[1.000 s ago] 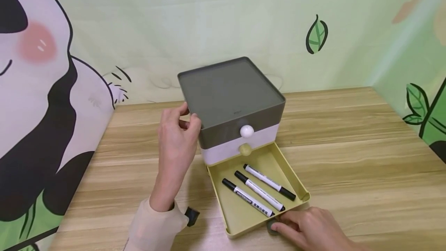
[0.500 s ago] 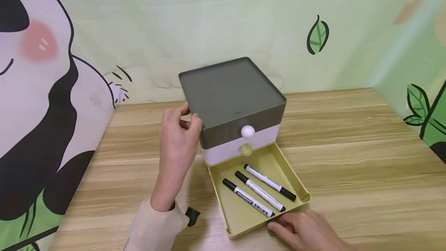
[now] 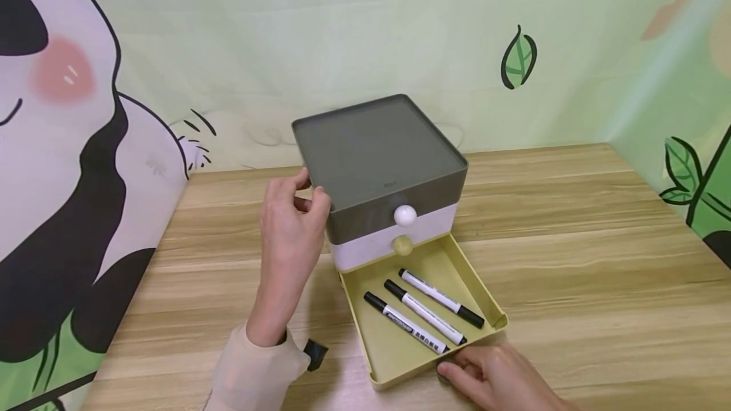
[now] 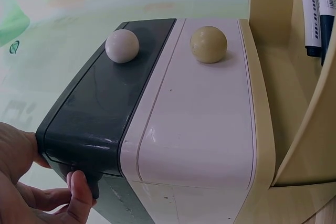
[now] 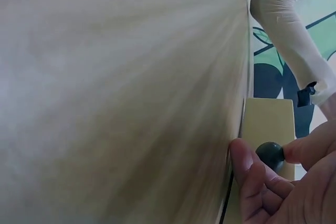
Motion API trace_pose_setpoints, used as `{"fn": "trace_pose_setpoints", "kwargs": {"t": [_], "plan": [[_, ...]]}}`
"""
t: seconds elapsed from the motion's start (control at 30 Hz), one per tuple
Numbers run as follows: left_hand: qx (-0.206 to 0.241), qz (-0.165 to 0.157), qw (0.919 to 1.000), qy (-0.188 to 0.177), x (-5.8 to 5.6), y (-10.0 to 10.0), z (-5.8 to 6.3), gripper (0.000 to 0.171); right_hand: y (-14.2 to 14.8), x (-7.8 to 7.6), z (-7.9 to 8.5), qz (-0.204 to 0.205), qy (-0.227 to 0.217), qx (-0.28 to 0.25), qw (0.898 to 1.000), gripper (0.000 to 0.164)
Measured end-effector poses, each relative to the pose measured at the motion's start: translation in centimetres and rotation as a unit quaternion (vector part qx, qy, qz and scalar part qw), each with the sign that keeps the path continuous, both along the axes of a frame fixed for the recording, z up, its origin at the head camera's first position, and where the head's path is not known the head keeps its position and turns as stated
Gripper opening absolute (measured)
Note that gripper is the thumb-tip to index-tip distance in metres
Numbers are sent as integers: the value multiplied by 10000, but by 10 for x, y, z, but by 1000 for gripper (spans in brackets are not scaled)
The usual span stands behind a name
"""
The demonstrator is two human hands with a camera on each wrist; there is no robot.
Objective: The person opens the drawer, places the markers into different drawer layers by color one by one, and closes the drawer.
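A stacked desktop drawer box has a dark grey top tier, a white middle tier and a yellow bottom drawer that is pulled out. Three whiteboard markers lie slanted in the yellow drawer. My left hand grips the grey tier's left edge near its front corner. The left wrist view shows its curled fingers at that edge. At the drawer's front, my right hand pinches the dark round knob between thumb and fingers; the head view shows little of this knob.
A white knob and a yellow knob stick out from the upper tiers. The box stands on a wood-grain table before a painted backdrop. A small black piece sits at the left sleeve.
My right thumb and fingers have closed in on the dark knob and cover more of it. The drawer, markers and left hand look unchanged.
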State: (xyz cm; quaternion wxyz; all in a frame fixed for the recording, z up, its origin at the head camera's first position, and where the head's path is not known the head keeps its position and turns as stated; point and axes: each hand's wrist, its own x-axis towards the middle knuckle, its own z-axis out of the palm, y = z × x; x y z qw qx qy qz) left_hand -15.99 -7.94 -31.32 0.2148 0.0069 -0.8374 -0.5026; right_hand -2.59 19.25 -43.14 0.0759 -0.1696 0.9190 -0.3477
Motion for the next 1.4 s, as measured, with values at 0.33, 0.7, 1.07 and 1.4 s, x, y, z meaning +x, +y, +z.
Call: {"fn": "trace_pose_setpoints", "kwargs": {"t": [0.33,0.7,1.07,1.4], "plan": [[-6,-3,10000,21,1,0,0,45,-3,-7,4,-206,-617,-1043,9924,27],[8,9,10000,35,1,-1,0,44,-6,-21,7,-437,-937,-1488,9835,28],[26,-14,10000,21,1,-2,0,45,-11,-41,9,-503,-1036,-1525,9816,29],[40,-31,9999,94,0,-1,0,44,-17,-56,8,-703,-1222,-1779,9739,30]]}}
